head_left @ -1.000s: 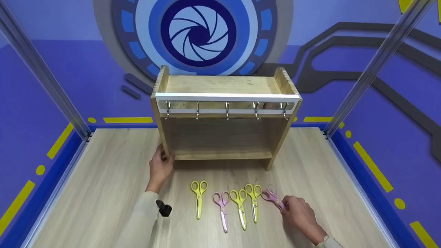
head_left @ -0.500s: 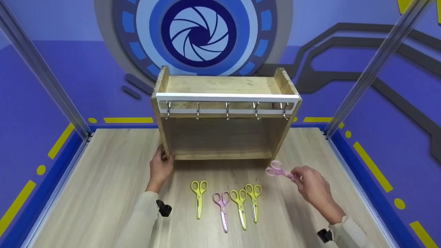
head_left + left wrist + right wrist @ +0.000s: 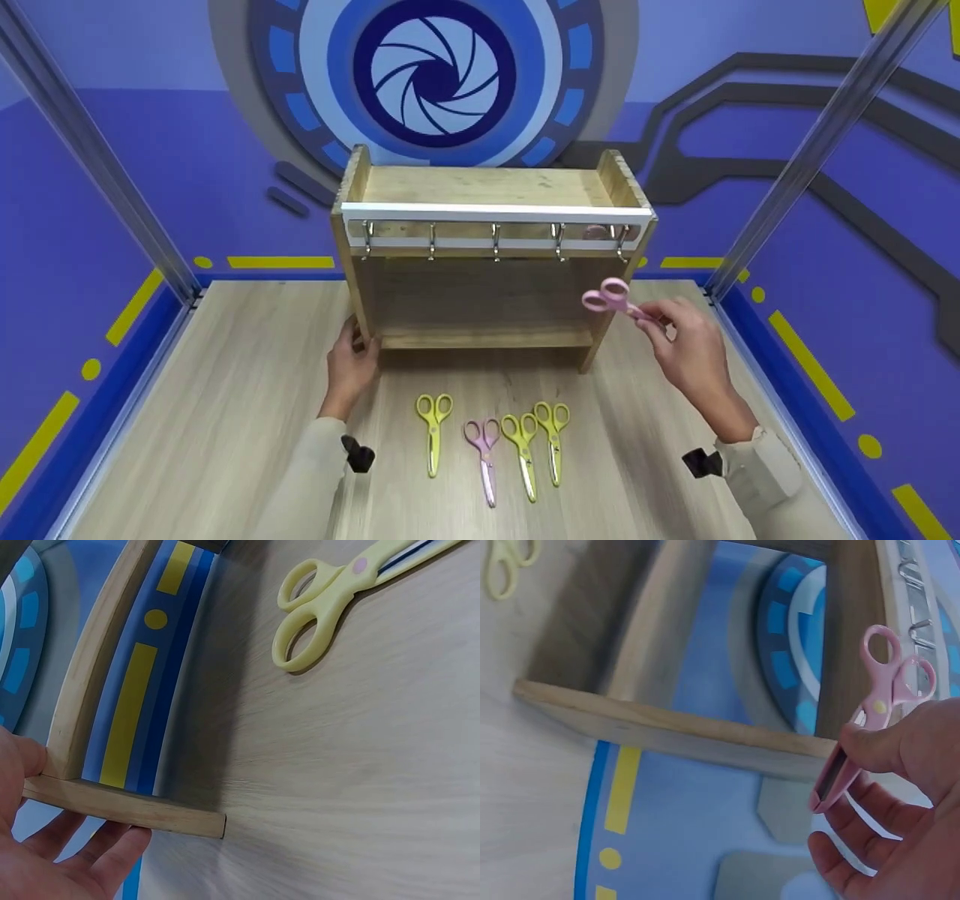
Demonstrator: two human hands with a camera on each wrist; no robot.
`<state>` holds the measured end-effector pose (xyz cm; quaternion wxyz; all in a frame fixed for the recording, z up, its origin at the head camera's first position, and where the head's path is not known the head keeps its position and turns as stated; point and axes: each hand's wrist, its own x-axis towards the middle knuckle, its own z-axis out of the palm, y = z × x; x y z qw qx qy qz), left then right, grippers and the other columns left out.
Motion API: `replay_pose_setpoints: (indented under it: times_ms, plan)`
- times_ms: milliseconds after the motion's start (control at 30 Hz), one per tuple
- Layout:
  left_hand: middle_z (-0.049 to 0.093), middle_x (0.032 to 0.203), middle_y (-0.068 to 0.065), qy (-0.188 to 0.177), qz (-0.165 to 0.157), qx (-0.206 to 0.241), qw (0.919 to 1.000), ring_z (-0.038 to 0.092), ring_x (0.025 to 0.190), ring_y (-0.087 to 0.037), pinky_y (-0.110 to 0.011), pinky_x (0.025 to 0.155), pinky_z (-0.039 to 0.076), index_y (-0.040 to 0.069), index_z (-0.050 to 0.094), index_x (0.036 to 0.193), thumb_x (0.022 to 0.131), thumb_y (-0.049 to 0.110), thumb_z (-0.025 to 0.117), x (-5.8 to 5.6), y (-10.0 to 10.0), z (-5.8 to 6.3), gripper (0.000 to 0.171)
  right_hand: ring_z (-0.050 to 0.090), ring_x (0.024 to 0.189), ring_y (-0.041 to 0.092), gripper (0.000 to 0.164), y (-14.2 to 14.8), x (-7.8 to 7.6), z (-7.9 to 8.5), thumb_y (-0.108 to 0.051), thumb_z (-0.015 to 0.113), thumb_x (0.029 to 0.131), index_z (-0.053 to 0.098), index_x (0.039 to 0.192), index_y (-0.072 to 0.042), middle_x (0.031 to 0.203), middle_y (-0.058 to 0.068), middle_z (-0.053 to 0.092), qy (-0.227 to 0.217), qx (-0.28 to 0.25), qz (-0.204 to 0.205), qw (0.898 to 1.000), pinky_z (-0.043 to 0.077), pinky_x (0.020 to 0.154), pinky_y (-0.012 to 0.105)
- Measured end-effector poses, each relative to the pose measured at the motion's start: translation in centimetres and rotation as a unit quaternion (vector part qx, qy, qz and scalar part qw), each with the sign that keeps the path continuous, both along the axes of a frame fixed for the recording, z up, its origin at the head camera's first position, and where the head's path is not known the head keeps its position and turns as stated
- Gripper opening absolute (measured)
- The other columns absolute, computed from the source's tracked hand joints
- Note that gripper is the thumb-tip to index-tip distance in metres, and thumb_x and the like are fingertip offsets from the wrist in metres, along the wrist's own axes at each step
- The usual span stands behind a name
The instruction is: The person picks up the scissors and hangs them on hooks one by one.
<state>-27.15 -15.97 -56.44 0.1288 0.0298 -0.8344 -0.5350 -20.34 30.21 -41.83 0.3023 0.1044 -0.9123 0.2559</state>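
Pink scissors (image 3: 619, 301) now nearer hooks (image 3: 496, 236)

Cream sleeves (image 3: 300, 480) are worn — seen at seven and four o'clock — each with a small black block (image 3: 358, 454) fitted by the cuff (image 3: 328, 429).

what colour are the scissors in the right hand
The scissors are pink, clearest in the right wrist view.

We are counting three yellow scissors (image 3: 433, 432), two pink scissors (image 3: 484, 454) and one wooden rack (image 3: 487, 186). We are also listing five metal hooks (image 3: 496, 238), one left hand (image 3: 351, 373) and one right hand (image 3: 694, 349).
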Motion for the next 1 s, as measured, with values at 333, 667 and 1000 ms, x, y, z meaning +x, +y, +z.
replay_pose_setpoints:
  times_ms: [333,667,1000]
  plan:
    - [0.056,0.141,-0.029,0.005,-0.001,0.003,1.0,0.062,0.121,-0.044,-0.053,0.098,0.055,0.002,0.04,0.155,0.101,0.008,0.061,0.0,-0.1,-0.1,0.058,0.065,0.079,0.022,0.016,-0.9,-1.8,0.5,-0.001,0.082,0.085,0.076,0.099,-0.003,0.09,0.01,0.072,0.033,-0.061,0.004,0.998,0.039,0.071,0.006]
    - [0.055,0.141,-0.03,0.01,0.001,0.001,0.9999,0.061,0.122,-0.044,-0.053,0.098,0.054,0.0,0.039,0.155,0.101,0.009,0.062,-0.1,0.0,-0.2,0.059,0.069,0.078,0.023,0.015,-0.8,-2.3,-0.7,-0.005,0.081,0.088,0.076,0.102,-0.004,0.093,0.01,0.074,-0.003,-0.079,-0.012,0.997,0.051,0.073,0.026]
    - [0.055,0.142,-0.029,0.007,0.002,0.003,1.0,0.06,0.124,-0.043,-0.052,0.101,0.053,0.002,0.04,0.154,0.101,0.009,0.062,-0.1,0.0,-0.3,0.058,0.069,0.08,0.022,0.015,-0.9,-2.8,-1.3,-0.007,0.08,0.09,0.076,0.104,-0.005,0.094,0.009,0.074,-0.021,-0.09,-0.016,0.996,0.051,0.073,0.025]
